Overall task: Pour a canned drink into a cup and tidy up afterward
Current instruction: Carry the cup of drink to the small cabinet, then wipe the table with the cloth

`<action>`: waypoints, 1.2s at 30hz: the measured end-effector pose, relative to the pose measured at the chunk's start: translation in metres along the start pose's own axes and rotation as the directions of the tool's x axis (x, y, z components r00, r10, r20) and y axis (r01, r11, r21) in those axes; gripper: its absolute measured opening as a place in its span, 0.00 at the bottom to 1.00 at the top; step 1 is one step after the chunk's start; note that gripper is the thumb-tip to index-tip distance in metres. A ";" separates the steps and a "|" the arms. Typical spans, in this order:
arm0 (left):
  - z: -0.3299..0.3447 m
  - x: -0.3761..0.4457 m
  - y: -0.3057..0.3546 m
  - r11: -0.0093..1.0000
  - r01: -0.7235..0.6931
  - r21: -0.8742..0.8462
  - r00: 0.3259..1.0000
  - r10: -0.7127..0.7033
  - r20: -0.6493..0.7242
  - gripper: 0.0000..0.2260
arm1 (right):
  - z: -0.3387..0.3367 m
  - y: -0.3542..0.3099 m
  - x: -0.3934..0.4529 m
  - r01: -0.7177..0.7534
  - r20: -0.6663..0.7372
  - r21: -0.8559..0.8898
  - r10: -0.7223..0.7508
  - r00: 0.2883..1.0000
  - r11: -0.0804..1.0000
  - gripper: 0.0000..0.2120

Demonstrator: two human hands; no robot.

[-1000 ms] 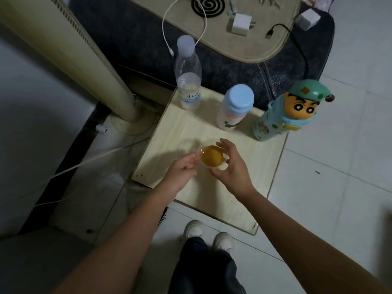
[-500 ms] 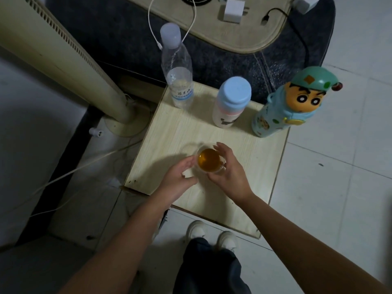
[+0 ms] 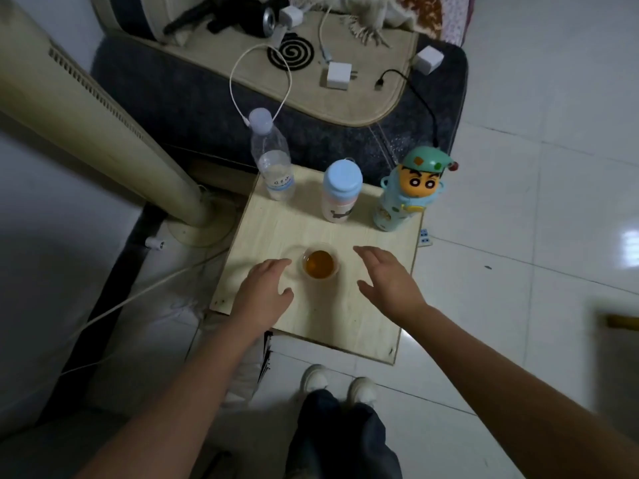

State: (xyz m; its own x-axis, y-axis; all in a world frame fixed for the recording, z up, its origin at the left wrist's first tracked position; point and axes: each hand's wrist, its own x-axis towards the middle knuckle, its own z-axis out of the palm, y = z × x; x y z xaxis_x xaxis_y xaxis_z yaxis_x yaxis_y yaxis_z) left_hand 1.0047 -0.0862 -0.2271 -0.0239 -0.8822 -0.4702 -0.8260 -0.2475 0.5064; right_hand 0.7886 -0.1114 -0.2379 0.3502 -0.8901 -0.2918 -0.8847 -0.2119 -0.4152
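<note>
Both arms reach forward; left hand and right hand spread apart, fingers relaxed, holding nothing.

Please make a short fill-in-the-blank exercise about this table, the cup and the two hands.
1. The cup on the wooden table holds an ____ drink.
2. The cup stands between the left hand and the ____ hand.
3. Neither hand ____ the cup.
4. The water bottle has a ____ cap.

Missing words: amber; right; touches; white
</note>
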 end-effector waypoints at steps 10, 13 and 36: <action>-0.045 -0.060 0.099 0.836 -0.340 0.431 0.920 0.391 -0.033 0.22 | -0.085 -0.011 -0.118 -0.060 -0.268 -0.306 -0.026 0.963 0.950 0.27; -0.038 -0.080 0.132 0.759 -0.415 0.502 0.879 0.477 0.004 0.22 | -0.096 -0.007 -0.168 -0.182 -0.367 -0.296 0.065 0.928 0.937 0.28; 0.179 -0.333 0.345 0.071 -0.939 0.337 0.231 0.855 0.464 0.19 | -0.043 0.011 -0.619 -0.858 -0.576 0.223 0.773 0.267 0.462 0.25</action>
State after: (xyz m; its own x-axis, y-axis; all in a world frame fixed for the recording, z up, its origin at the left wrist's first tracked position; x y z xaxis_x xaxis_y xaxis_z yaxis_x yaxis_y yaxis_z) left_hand 0.6265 0.1940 -0.0248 -0.9732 -0.2296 -0.0113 -0.2258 0.9456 0.2340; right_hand 0.5485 0.4203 -0.0250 -0.7674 -0.6337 0.0975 -0.6410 0.7558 -0.1336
